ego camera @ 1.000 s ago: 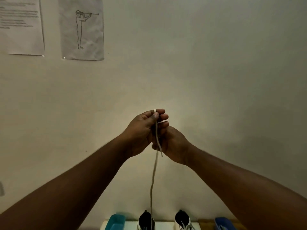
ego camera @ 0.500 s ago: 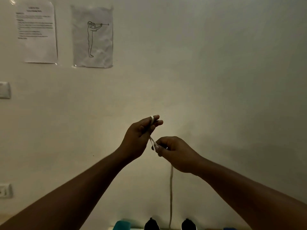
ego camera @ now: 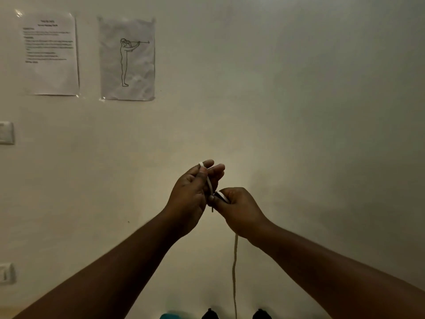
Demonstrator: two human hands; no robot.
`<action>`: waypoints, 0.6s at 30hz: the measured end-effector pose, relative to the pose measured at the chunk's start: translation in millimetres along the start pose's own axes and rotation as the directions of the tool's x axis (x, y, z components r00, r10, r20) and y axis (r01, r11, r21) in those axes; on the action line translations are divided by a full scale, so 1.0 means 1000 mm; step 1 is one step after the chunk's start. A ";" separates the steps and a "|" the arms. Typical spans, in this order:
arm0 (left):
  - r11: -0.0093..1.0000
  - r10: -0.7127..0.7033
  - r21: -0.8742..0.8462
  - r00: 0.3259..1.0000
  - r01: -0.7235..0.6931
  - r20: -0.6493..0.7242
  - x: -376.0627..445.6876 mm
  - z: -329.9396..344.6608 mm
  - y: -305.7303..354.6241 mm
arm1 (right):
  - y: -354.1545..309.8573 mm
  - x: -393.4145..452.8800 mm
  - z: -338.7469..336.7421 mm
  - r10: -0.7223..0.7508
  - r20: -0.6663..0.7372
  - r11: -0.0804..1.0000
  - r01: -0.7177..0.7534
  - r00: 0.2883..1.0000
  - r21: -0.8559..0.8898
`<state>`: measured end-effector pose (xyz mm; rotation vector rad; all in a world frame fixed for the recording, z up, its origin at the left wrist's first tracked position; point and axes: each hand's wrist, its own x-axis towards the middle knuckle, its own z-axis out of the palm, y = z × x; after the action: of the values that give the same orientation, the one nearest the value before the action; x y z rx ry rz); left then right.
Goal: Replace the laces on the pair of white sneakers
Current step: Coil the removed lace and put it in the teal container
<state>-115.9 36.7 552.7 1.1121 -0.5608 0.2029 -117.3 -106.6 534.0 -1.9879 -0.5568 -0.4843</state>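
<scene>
Both hands are up in front of a plain cream wall (ego camera: 299, 111). The left hand (ego camera: 192, 199) has the white lace (ego camera: 209, 184) looped over its fingers, thumb clamping it. The right hand (ego camera: 239, 210) pinches it just beside; the tail hangs down. 2 taped sheets (ego camera: 126, 58) sit at the wall's upper left.

A single head-worn camera faces a wall (ego camera: 299, 111) close ahead, tilted slightly down over both outstretched forearms.
</scene>
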 end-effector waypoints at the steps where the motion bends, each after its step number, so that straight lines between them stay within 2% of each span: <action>1: 0.999 -0.025 0.028 1.000 0.026 -0.012 -0.001 -0.002 0.000 | 0.000 0.001 0.000 0.003 -0.027 1.000 -0.003 1.000 -0.001; 3: 0.991 -0.067 0.112 0.997 0.071 -0.034 -0.004 -0.006 -0.004 | 0.001 0.002 -0.001 -0.001 -0.042 1.000 0.001 0.999 0.002; 6: 0.986 -0.085 0.136 0.994 0.093 -0.062 -0.010 -0.010 -0.015 | 0.003 0.000 -0.002 0.004 0.011 1.000 -0.003 1.000 -0.011; 11: 0.998 -0.065 -0.003 0.985 0.066 -0.162 -0.010 -0.014 -0.016 | 0.001 -0.008 0.000 0.029 0.081 0.993 -0.020 0.996 -0.113; 14: 0.999 -0.019 -0.043 0.984 0.011 -0.177 -0.007 -0.019 -0.013 | -0.001 -0.021 -0.003 0.059 0.197 0.964 -0.005 0.979 -0.265; 16: 0.998 0.036 0.063 0.991 -0.028 -0.132 -0.009 -0.022 -0.010 | -0.007 -0.027 -0.008 0.072 0.282 0.931 0.037 0.957 -0.362; 18: 0.966 0.102 0.242 0.993 -0.084 -0.060 -0.012 -0.026 -0.011 | -0.017 -0.028 -0.015 0.059 0.341 0.902 0.097 0.938 -0.421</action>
<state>-112.5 56.5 529.4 1.3080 -0.5338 0.3996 -151.2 -117.8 538.0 -2.5255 -0.7357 -0.2810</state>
